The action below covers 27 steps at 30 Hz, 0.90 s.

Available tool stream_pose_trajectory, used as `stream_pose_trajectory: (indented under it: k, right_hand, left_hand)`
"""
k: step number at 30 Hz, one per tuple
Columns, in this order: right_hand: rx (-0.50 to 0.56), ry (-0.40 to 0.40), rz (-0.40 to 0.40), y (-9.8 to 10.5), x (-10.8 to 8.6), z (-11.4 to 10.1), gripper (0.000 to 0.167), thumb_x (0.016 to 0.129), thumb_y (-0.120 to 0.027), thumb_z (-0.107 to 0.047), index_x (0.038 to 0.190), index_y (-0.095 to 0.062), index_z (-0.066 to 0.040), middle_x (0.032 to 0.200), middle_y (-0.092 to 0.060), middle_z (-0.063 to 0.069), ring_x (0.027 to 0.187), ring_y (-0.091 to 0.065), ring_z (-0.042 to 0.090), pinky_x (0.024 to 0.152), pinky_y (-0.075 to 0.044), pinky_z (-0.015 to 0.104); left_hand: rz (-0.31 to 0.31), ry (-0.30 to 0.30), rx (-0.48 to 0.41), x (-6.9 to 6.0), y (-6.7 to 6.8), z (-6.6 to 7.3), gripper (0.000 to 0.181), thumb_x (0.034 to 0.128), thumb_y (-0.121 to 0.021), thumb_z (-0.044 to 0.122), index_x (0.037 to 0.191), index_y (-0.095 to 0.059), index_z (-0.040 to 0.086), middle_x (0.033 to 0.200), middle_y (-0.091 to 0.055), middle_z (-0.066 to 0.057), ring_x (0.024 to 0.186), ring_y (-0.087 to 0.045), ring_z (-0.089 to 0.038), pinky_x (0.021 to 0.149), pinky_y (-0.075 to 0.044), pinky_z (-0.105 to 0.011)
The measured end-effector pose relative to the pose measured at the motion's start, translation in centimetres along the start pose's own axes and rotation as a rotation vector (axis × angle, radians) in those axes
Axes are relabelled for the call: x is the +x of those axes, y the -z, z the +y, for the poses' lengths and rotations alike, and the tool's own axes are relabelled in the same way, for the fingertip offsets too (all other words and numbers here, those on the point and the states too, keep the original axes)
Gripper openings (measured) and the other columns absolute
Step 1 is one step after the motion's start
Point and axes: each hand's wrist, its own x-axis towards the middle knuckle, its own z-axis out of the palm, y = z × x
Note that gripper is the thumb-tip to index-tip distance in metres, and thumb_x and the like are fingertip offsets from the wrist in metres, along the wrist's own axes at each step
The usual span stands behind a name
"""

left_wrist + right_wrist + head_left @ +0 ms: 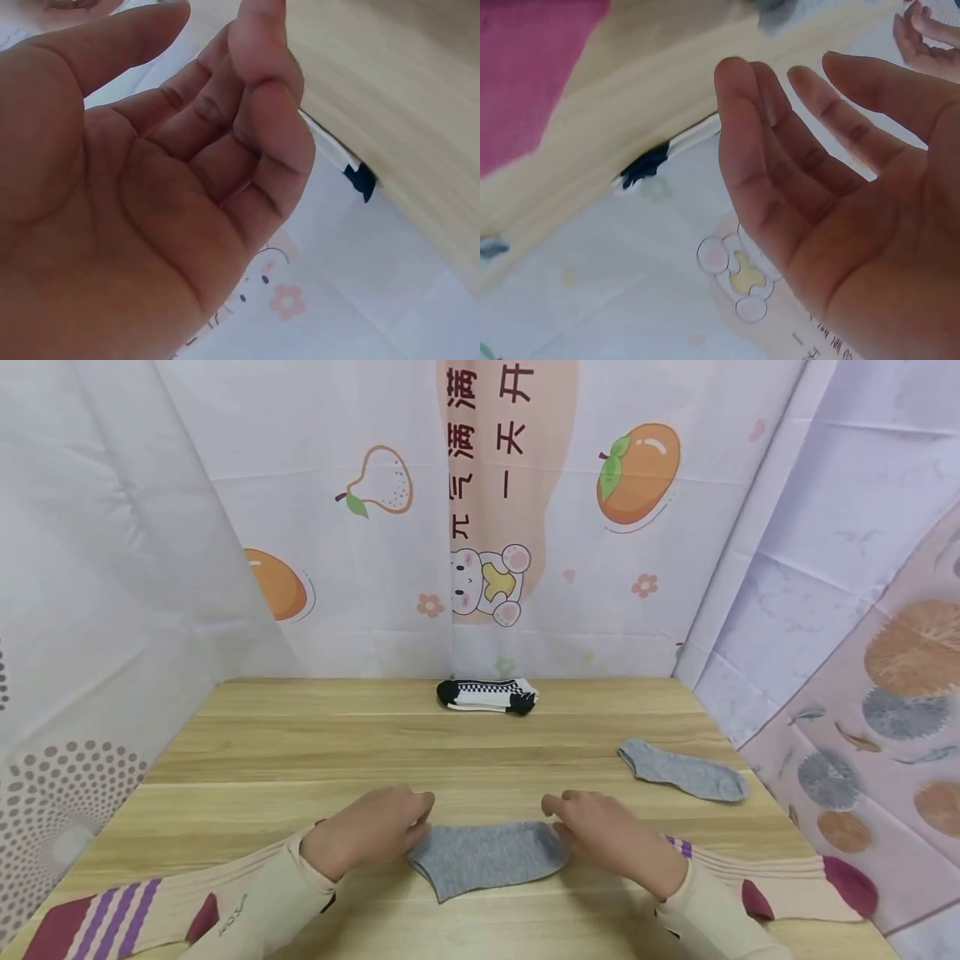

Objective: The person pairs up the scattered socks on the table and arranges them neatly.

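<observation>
A grey ankle sock (489, 858) lies flat on the wooden table, its cuff to the left and its toe to the right. By the cuff end is my left hand (378, 828), fingers loosely bent. My right hand (600, 831) hovers at the toe end; whether it touches the cloth I cannot tell. Both wrist views show no sock in the palms: the left palm (165, 202) has its thumb apart from bent fingers, and the right palm (862, 225) has relaxed fingers. A second grey sock (686, 772) lies farther back on the right.
Black-and-white socks (487, 695) lie at the table's back edge. Cream socks with maroon heels and purple stripes lie at both sides, one left (168, 897) and one right (795, 881), partly behind my sleeves. Printed curtains (300, 510) hang around the table (322, 743).
</observation>
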Motion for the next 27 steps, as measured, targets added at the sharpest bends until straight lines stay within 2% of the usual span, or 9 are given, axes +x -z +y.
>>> stream_pose_trajectory:
  k: [6, 11, 17, 21, 27]
  right_hand:
    - [-0.028, -0.042, 0.089, 0.9, -0.2, 2.4, 0.02, 0.087, -0.071, -0.005, 0.105, -0.062, -0.007, 0.082, -0.063, 0.004, 0.065, -0.06, 0.019, 0.056, -0.05, 0.032]
    - [-0.042, -0.085, 0.1, 1.5, -0.2, 4.3, 0.021, 0.088, -0.072, -0.004, 0.106, -0.062, -0.005, 0.085, -0.066, 0.007, 0.07, -0.064, 0.022, 0.061, -0.052, 0.036]
    - [-0.005, -0.14, 0.084, 2.0, -0.4, 6.5, 0.02, 0.088, -0.07, -0.002, 0.107, -0.063, -0.001, 0.096, -0.069, 0.014, 0.083, -0.067, 0.027, 0.07, -0.055, 0.039]
    - [0.016, -0.172, 0.058, 2.4, -0.6, 8.0, 0.019, 0.09, -0.069, -0.002, 0.108, -0.063, 0.001, 0.094, -0.069, 0.015, 0.08, -0.066, 0.026, 0.069, -0.055, 0.037]
    - [0.049, -0.215, 0.07, 3.5, -1.1, 9.9, 0.012, 0.092, -0.067, -0.002, 0.102, -0.063, 0.002, 0.087, -0.068, 0.012, 0.076, -0.065, 0.025, 0.066, -0.054, 0.038]
  left_hand:
    - [0.011, -0.024, -0.017, 2.1, 0.4, 0.9, 0.015, 0.0942, -0.068, 0.014, 0.082, -0.059, 0.013, 0.067, -0.053, 0.008, 0.057, -0.046, -0.003, 0.054, -0.043, -0.023]
    - [-0.006, -0.024, -0.058, 3.8, 0.8, 1.8, 0.011, 0.0969, -0.066, 0.017, 0.088, -0.061, 0.013, 0.07, -0.055, 0.009, 0.059, -0.047, -0.003, 0.056, -0.044, -0.023]
    - [0.008, -0.041, -0.047, 6.0, 0.8, 2.6, 0.012, 0.0966, -0.066, 0.018, 0.087, -0.061, 0.013, 0.074, -0.057, 0.007, 0.061, -0.048, -0.005, 0.058, -0.044, -0.023]
    - [0.004, -0.063, -0.035, 7.9, 0.5, 2.8, 0.012, 0.096, -0.067, 0.017, 0.087, -0.061, 0.013, 0.076, -0.058, 0.006, 0.063, -0.05, -0.005, 0.059, -0.046, -0.024]
    - [0.006, -0.145, -0.007, 11.5, 0.3, 3.3, 0.01, 0.096, -0.067, 0.016, 0.088, -0.061, 0.012, 0.074, -0.057, 0.005, 0.063, -0.05, -0.007, 0.059, -0.045, -0.025]
